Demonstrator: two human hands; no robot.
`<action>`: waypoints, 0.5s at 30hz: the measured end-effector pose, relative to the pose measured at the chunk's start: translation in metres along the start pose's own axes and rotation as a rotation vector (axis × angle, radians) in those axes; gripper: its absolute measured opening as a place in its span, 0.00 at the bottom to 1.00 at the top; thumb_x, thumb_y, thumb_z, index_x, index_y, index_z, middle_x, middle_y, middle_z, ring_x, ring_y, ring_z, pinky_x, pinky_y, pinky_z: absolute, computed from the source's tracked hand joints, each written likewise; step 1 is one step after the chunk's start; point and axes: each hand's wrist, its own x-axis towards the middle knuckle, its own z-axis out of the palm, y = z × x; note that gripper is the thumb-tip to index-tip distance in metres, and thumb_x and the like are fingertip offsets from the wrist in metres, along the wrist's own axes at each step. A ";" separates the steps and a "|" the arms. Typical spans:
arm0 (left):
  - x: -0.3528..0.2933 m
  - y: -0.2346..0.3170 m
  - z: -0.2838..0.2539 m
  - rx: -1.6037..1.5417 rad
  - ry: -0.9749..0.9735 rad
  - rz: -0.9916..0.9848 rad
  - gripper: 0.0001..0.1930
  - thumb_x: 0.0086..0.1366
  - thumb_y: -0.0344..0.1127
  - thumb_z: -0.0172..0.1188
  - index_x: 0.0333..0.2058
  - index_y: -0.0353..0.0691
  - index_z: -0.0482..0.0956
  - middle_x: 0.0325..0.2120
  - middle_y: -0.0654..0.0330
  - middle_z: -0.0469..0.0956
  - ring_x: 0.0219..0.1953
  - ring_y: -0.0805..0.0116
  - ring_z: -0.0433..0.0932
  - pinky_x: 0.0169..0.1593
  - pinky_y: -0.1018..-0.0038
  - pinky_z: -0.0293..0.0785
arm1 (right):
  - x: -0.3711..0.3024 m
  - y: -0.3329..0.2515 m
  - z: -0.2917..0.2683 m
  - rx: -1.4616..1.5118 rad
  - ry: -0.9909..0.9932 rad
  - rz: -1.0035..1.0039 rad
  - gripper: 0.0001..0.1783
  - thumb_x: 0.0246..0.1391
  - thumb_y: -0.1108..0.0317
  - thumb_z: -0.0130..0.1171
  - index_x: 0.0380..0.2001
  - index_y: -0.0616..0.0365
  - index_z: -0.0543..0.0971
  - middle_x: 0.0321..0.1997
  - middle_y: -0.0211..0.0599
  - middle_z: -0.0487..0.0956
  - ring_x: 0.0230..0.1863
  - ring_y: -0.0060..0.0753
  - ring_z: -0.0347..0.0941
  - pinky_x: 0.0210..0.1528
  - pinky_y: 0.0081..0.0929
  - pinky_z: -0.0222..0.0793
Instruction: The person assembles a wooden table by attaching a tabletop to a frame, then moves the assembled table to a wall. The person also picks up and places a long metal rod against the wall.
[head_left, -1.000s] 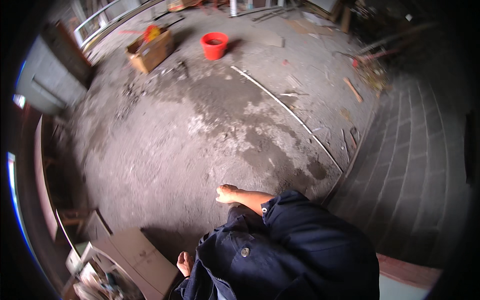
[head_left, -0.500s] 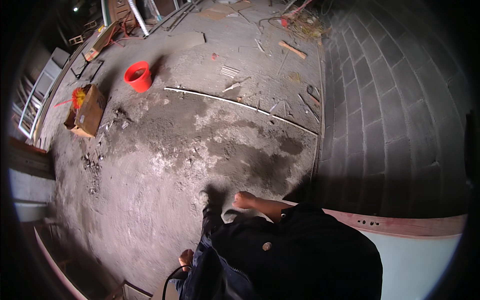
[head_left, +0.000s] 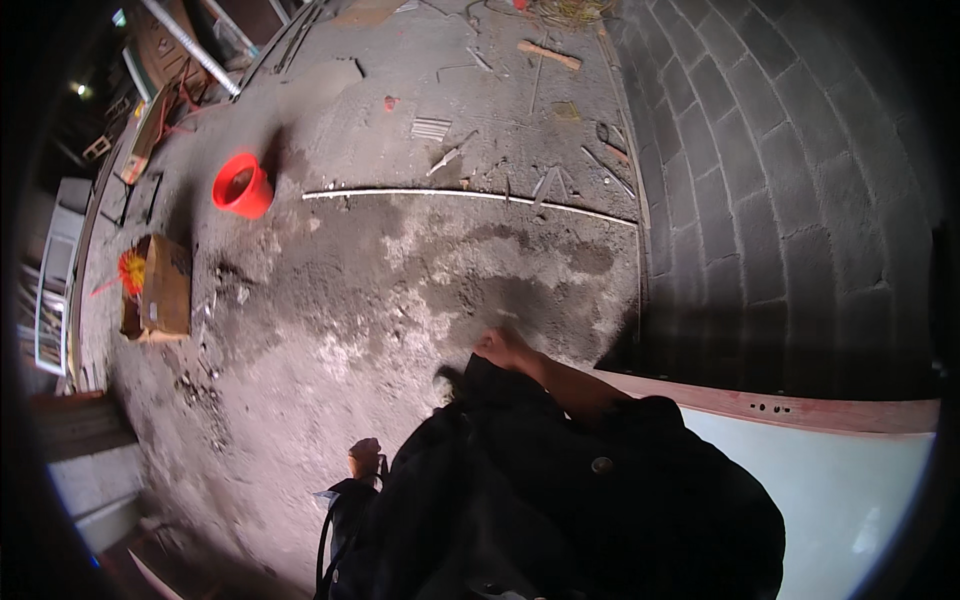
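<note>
My right hand point(head_left: 505, 348) hangs in front of my dark jacket point(head_left: 600, 500), its fingers curled into a loose fist. Nothing shows in it. Lower and further left, my left hand point(head_left: 366, 458) is beside my body, small in view, with fingers folded in and no object visible in them. A thin dark cord loops beside my left sleeve. Both hands are over the rough concrete floor point(head_left: 280, 420), apart from any object. One shoe point(head_left: 446, 388) shows partly below my right hand.
A red bucket point(head_left: 243, 188) and a cardboard box point(head_left: 165, 290) with a red-yellow duster point(head_left: 131, 271) stand left. A white strip point(head_left: 460, 194) crosses the floor ahead. A block wall point(head_left: 760, 180) and a pale panel with a reddish edge point(head_left: 700, 392) are right. Scraps lie beyond.
The view has shifted: bucket and box sit lower and further left, and the white strip looks more level. My right hand appears higher and slightly right; my left hand appears higher.
</note>
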 end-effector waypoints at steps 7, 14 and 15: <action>0.126 0.077 -0.016 -0.483 -0.183 -0.441 0.09 0.60 0.32 0.53 0.27 0.33 0.79 0.26 0.52 0.79 0.26 0.63 0.80 0.28 0.70 0.79 | -0.012 0.045 -0.058 0.007 0.116 0.383 0.23 0.46 0.48 0.63 0.31 0.61 0.82 0.32 0.48 0.82 0.39 0.49 0.79 0.42 0.42 0.73; 0.258 0.157 -0.022 -0.452 -0.216 -0.220 0.12 0.62 0.37 0.56 0.32 0.31 0.81 0.25 0.54 0.80 0.25 0.66 0.81 0.30 0.71 0.79 | 0.053 0.099 -0.126 -0.004 -0.024 0.539 0.24 0.44 0.50 0.58 0.25 0.65 0.83 0.36 0.61 0.80 0.43 0.57 0.78 0.48 0.47 0.72; 0.264 0.166 -0.028 -0.455 -0.256 -0.333 0.12 0.61 0.37 0.56 0.31 0.31 0.81 0.24 0.55 0.80 0.25 0.66 0.81 0.30 0.71 0.78 | 0.064 0.095 -0.128 0.038 0.017 0.543 0.25 0.46 0.49 0.56 0.23 0.65 0.83 0.36 0.61 0.80 0.44 0.56 0.77 0.48 0.47 0.72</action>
